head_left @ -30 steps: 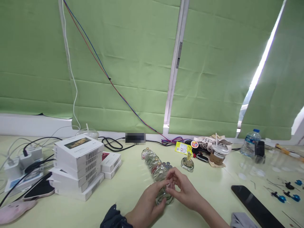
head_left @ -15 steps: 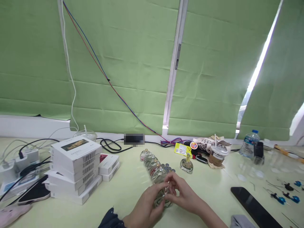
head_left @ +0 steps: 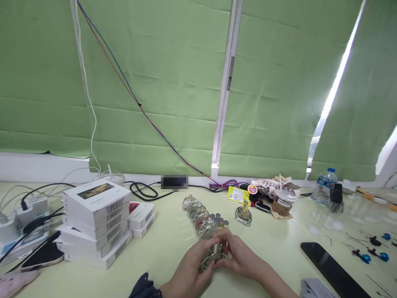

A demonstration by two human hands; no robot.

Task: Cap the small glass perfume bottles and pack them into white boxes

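Observation:
Several clear round glass containers (head_left: 198, 213) stand in a slanting row on the pale table. At the near end of the row, my left hand (head_left: 196, 261) curls around the left side of a glass container (head_left: 208, 261) with greenish contents. My right hand (head_left: 237, 253) is on its right side, fingers bent, fingertips meeting those of the left hand above it. A small pale piece shows between the fingers; its shape is too small to tell. Coins (head_left: 218, 220) lie just behind the right hand. A flat glass bottle (head_left: 243, 216) stands to the right of the coins.
White boxes (head_left: 97, 207) are stacked at the left beside cables and chargers. An iced drink cup (head_left: 283, 202) and a water bottle (head_left: 324, 186) stand at the back right. A long black object (head_left: 331, 265) lies at the right, with small blue-ended tools (head_left: 364, 257) beyond it.
My right hand's fingers have shifted slightly and spread a little lower around the near glass container. The whole view has moved slightly.

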